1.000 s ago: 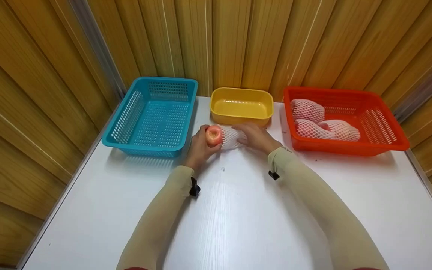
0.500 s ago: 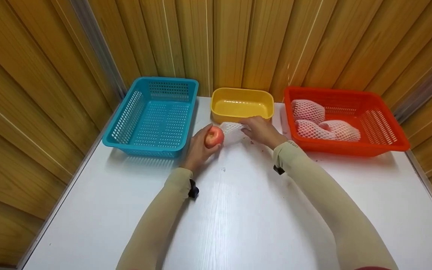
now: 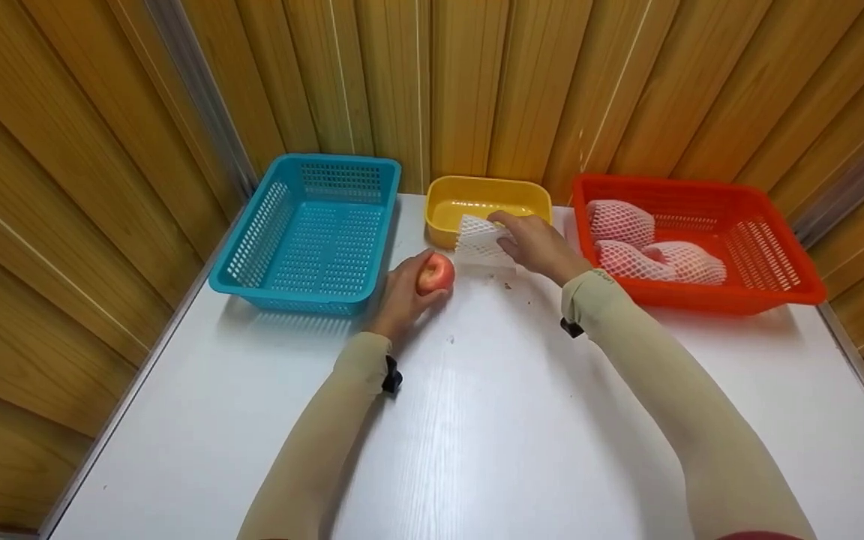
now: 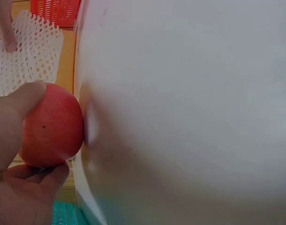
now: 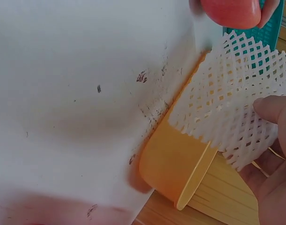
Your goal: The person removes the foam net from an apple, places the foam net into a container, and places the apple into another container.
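Note:
My left hand (image 3: 403, 295) grips a bare red apple (image 3: 436, 274) between thumb and fingers, close over the table. In the left wrist view the apple (image 4: 54, 125) shows smooth skin with a small dark spot. A white foam net sleeve (image 3: 480, 238) hangs from my right hand (image 3: 541, 244), pinched between thumb and fingers at the front edge of the yellow box (image 3: 443, 234). The right wrist view shows the sleeve (image 5: 227, 101) flattened and without fruit, partly in front of the box. Apple and sleeve are apart.
A blue-green basket (image 3: 297, 298) stands at the left. At the right, a red basket (image 3: 769, 292) holds 3 net-wrapped fruits (image 3: 619, 223). Dark specks (image 5: 142, 76) dot the white table (image 3: 477, 420). Wooden panelling (image 3: 462, 90) rises behind.
The foam net sleeve has come off the apple. My right hand has carried it up and right toward the yellow box, while the left hand keeps the apple nearly in place.

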The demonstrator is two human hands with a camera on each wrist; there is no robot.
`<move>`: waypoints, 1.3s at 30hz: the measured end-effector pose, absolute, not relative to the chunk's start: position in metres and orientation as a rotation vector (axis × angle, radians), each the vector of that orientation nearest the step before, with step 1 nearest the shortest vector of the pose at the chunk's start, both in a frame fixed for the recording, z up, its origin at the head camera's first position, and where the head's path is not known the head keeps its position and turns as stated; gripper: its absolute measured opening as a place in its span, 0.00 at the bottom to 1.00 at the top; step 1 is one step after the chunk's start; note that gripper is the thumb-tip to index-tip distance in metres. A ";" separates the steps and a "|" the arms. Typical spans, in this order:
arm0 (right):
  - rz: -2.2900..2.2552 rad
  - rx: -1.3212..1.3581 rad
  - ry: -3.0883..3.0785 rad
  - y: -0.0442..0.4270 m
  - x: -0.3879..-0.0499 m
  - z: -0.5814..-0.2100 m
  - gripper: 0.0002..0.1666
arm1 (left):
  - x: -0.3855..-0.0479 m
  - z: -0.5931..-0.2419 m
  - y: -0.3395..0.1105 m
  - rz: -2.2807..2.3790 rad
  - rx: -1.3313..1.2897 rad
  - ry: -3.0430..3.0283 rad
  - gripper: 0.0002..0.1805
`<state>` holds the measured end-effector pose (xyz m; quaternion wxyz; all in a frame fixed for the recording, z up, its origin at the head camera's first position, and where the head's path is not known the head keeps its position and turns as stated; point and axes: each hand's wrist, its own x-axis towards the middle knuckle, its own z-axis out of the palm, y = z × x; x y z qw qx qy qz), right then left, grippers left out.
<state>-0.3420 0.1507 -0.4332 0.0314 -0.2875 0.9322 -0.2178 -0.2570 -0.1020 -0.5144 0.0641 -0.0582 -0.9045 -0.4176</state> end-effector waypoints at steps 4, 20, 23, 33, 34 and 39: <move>-0.688 -0.851 2.878 0.153 -0.344 -0.428 0.32 | -0.260 -0.513 -0.101 -1.247 -0.181 -2.760 0.43; -0.651 -0.960 2.967 0.139 -0.360 -0.414 0.18 | -0.261 -0.502 -0.095 -1.141 -0.074 -2.843 0.43; -0.666 -0.982 2.978 0.137 -0.364 -0.411 0.12 | -0.262 -0.502 -0.094 -1.133 -0.081 -2.855 0.43; -0.727 -0.979 2.969 0.123 -0.380 -0.401 0.13 | -0.265 -0.501 -0.092 -1.143 -0.059 -2.865 0.43; -0.730 -0.966 2.953 0.122 -0.382 -0.401 0.15 | -0.265 -0.501 -0.092 -1.132 -0.063 -2.867 0.43; -0.791 -0.839 2.840 0.117 -0.392 -0.402 0.24 | -0.267 -0.501 -0.093 -1.085 -0.081 -2.875 0.42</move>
